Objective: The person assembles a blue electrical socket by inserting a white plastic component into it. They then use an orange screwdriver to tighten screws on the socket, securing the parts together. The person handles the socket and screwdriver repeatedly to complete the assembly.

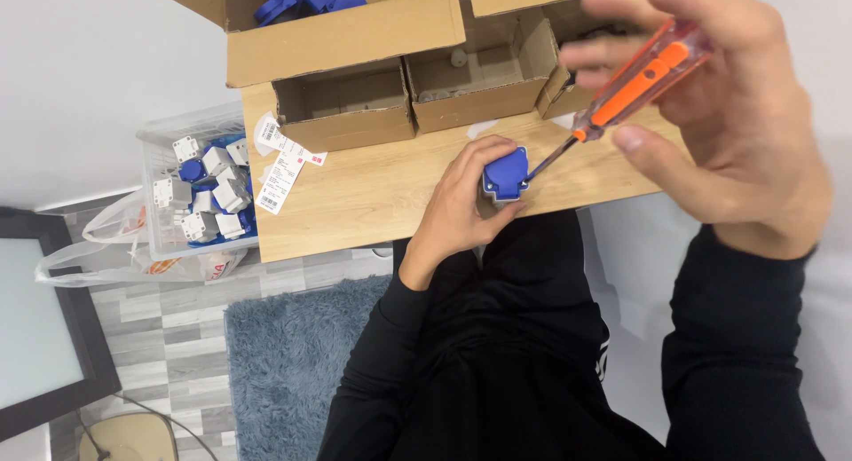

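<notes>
Partly hidden: blue socket (506,174) under left hand (457,208).

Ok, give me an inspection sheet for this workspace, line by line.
Surface: small wooden table, paper labels at its left edge.
Job's things: blue socket part; orange screwdriver, tip at the part.
Clutter: open cardboard boxes; clear bin of white and blue parts.
Grippers: left hand holds the part; right hand grips the screwdriver.
Cables: thin cable on the floor.
Surroundings: blue-grey rug, plastic bag, dark frame.
</notes>
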